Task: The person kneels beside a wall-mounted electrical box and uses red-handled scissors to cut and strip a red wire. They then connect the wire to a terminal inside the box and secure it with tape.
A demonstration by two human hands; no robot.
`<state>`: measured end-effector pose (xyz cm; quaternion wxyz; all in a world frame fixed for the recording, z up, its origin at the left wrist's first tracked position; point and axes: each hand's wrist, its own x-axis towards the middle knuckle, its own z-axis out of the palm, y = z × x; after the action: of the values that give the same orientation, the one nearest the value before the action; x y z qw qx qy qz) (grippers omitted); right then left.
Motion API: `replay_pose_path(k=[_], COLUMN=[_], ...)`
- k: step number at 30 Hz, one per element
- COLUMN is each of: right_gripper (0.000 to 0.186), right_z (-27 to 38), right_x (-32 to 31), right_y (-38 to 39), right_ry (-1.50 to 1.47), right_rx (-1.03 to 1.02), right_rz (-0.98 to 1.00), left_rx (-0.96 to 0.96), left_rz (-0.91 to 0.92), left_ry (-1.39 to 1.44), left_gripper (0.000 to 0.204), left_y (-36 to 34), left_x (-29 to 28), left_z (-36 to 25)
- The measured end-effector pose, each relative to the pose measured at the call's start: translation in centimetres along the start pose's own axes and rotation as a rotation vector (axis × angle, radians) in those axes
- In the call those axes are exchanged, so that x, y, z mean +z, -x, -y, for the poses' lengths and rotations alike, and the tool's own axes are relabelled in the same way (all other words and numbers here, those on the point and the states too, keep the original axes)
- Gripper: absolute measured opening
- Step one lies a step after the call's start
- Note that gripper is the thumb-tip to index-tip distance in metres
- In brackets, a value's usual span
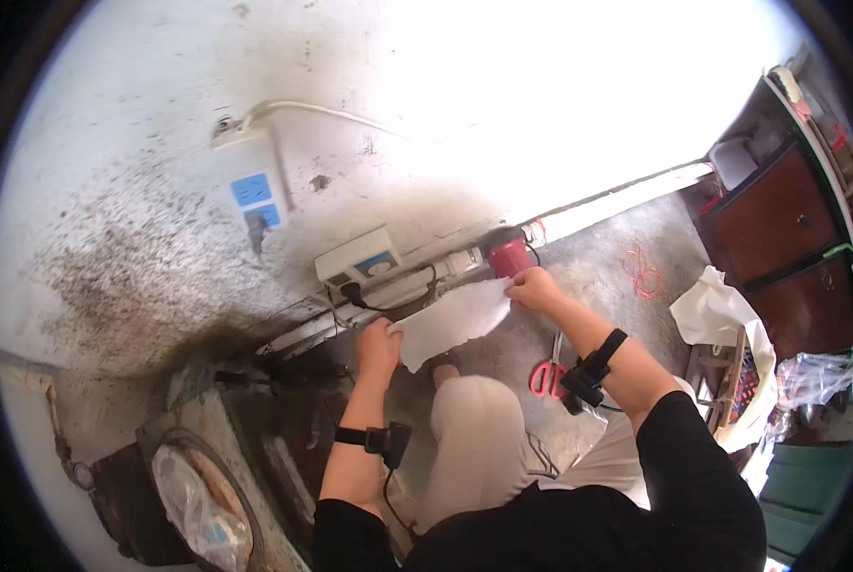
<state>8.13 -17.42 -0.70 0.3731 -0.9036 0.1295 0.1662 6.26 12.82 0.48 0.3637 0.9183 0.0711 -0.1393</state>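
Observation:
Between my two hands a thin white sheet (457, 322) with an uneven lower edge is stretched out; whether it is paper, cloth or plastic I cannot tell. My left hand (379, 349) pinches its left end, fingers closed. At the other end, a little higher in the view, my right hand (538, 289) grips the upper right corner between thumb and fingers. Just beyond the right hand stands a dark red rounded object (510, 255) against the wall base. Scissors with red handles (547, 379) lie on the floor below my right forearm.
A power strip (358, 257) with a black plug sits at the wall base. Red string (644, 276) lies on the concrete floor. At right are a brown cabinet (774, 229) and a crate (731, 377) with white cloth. A stove-like box (183, 439) stands at left.

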Motion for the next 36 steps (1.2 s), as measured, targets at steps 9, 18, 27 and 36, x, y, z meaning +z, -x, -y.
replay_pose_path(k=[9,18,27,36], right_gripper=[0.013,0.02,0.047,0.051], right_z=[2.1,1.0,1.4,1.1], right_x=[2.3,8.5,8.9,9.0], right_y=[-11.0,-9.1,-10.2,-11.6], right_ry=[-0.444,-0.048,0.57,0.687], right_rx=[0.19,-0.523,-0.753,-0.69], right_rz=[-0.053,-0.371,-0.257,-0.175], left_rx=[-0.291,-0.135,0.817,0.42], left_rz=[-0.045,-0.466,-0.413,-0.233], left_ry=[1.161,0.903,-0.391,-0.569], left_gripper=[0.034,0.044,0.032,0.054], left_y=[-8.3,-10.1,-9.4,-11.6], left_x=[5.2,8.5,8.9,9.7], left_z=[-0.1,0.4,1.2,1.7])
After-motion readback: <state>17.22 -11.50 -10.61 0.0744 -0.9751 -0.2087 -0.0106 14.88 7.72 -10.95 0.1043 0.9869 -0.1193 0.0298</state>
